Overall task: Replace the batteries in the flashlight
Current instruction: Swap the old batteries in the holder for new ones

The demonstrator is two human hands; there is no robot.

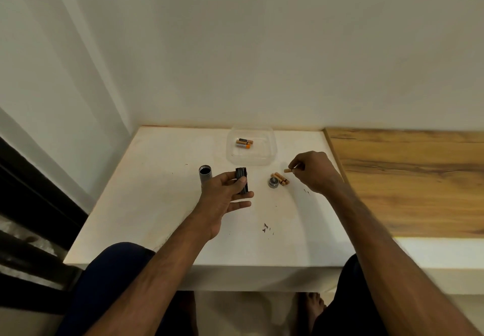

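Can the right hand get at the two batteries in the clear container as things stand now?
Probably yes, once free: the clear container has no lid, and nothing stands between it and the right hand. But its fingers already pinch one battery.

White table (162, 204) against wall (235, 47); wood-grain counter (408, 178) alongside.

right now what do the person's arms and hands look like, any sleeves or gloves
Both hands, left and right, are bare, with no gloves. The forearms are uncovered up to the frame edge, so no sleeves show. No watch, ring or bracelet is visible.
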